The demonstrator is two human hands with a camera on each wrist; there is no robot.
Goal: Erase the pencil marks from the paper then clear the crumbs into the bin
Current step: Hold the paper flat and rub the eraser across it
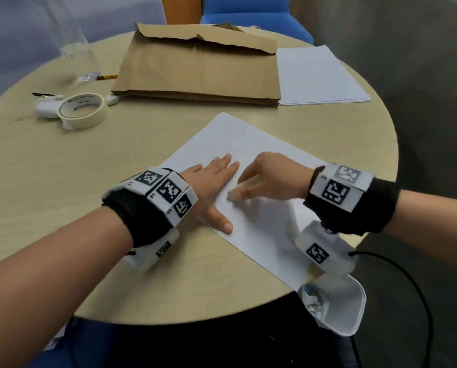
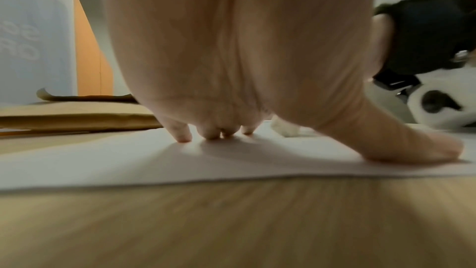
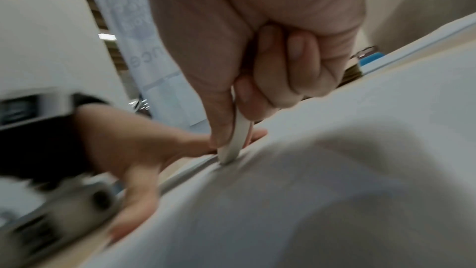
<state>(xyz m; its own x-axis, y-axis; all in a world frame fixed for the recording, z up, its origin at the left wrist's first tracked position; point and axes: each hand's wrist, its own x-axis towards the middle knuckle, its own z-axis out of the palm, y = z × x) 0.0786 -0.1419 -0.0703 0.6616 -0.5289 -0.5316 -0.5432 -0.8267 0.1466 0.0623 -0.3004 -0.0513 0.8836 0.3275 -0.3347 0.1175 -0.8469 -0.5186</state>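
**Rubbing the paper with an eraser**

The paper (image 1: 251, 166) lies flat on the round table (image 1: 62, 168), in the middle of the head view and turned at a slant. Its lower corner hangs a little over the table edge at the lower right.

The left hand (image 1: 211, 187) lies flat on the paper near its left edge. Its fingers (image 2: 184, 131) are straight and a little apart, tips down on the sheet, and the thumb sticks out to the side.

The right hand (image 1: 270, 179) is just beside it, to the right. Its thumb and fingers are curled tight round a white eraser (image 3: 238, 140). The low end of the eraser touches the paper. The picture is blurry there.

A white bin (image 1: 341, 306) sits below the table edge at the lower right, with crumpled scraps inside.

At the top of the head view lies a brown bag (image 1: 198, 67). A stack of white sheets (image 1: 317, 75) is just right of it. At the upper left sit a tape roll (image 1: 82, 110) and a pencil (image 1: 106, 77).
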